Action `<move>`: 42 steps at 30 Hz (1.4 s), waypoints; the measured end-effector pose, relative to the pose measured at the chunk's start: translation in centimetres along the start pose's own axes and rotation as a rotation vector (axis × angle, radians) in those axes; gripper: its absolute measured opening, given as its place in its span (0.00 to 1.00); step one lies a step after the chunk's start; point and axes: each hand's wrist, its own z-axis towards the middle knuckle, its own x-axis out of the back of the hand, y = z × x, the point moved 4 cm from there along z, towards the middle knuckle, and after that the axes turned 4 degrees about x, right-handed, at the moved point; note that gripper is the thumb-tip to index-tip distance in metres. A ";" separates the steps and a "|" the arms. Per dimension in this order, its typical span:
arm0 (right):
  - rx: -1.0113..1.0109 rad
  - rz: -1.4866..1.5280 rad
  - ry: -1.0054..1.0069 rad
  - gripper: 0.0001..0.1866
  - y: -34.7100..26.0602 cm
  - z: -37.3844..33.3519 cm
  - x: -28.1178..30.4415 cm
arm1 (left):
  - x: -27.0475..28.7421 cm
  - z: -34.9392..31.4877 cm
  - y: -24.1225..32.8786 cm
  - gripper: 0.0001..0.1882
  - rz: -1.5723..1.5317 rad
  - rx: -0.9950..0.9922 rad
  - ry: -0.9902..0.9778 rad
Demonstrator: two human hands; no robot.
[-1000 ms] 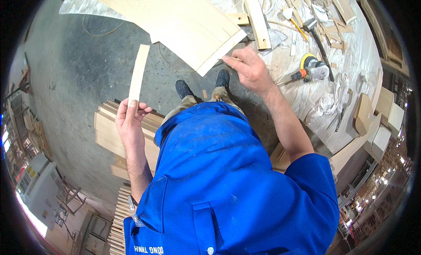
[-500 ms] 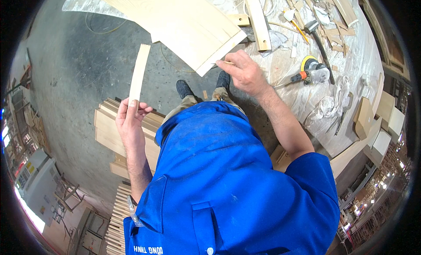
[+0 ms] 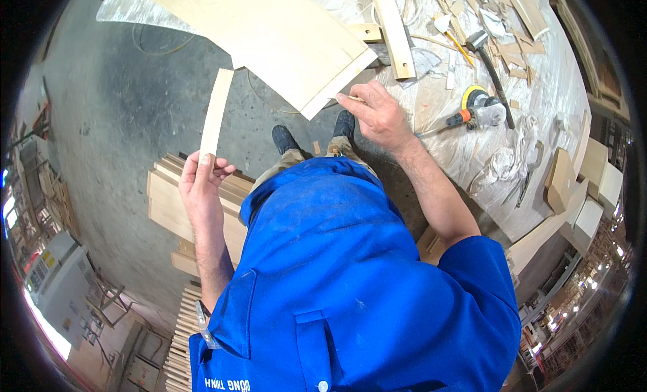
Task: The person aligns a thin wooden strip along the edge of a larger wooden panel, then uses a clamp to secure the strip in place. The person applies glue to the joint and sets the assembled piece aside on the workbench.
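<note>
The gray floor (image 3: 121, 109) is the biggest thing here, and it gives me lots of open room on my left. A table under clear plastic (image 3: 431, 149) fills my front and right. On it lies one big pale board (image 3: 269, 41), and its near corner pokes out over the floor. A lighter band runs along its near end. By my left arm, low down, is a stack of wide boards (image 3: 172, 213); part of it hides behind me, so I can't count them. One long plank (image 3: 391, 31) lies right of the big board, with a hole near its end. My way to the right is crowded: one black hammer (image 3: 495, 78) and one round yellow-edged sander (image 3: 480, 109) sit there, side by side. Wood scraps lie farther back, too jumbled to count.

My left hand (image 3: 201, 183) pinches one long pale strip (image 3: 217, 109) by its low end. The strip points up and away, over the floor. I can't tell if its tip touches the big board. My right hand (image 3: 383, 115) is closed on one thin tan bit (image 3: 355, 98), near the board's end.
</note>
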 end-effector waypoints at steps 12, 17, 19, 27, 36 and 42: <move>-0.017 -0.171 0.114 0.22 2.7 0.1 1.8 | -0.4 -0.2 0.2 0.08 0.036 -0.001 0.029; 0.021 -0.122 0.045 0.21 2.3 0.0 1.6 | -0.6 -0.1 0.2 0.08 0.024 -0.018 0.019; -0.018 -0.176 0.070 0.20 3.0 0.1 2.1 | -0.5 -0.2 0.1 0.08 0.022 -0.014 0.032; -0.079 -0.291 0.177 0.21 4.8 0.6 3.3 | -0.8 -0.3 0.3 0.09 0.016 -0.026 0.016; -0.115 -0.282 0.188 0.19 4.4 0.0 2.7 | -1.3 -0.6 0.5 0.08 0.031 -0.010 0.012; -0.153 -0.308 0.263 0.17 5.9 0.1 3.1 | -1.3 -0.5 0.4 0.08 0.021 -0.023 0.012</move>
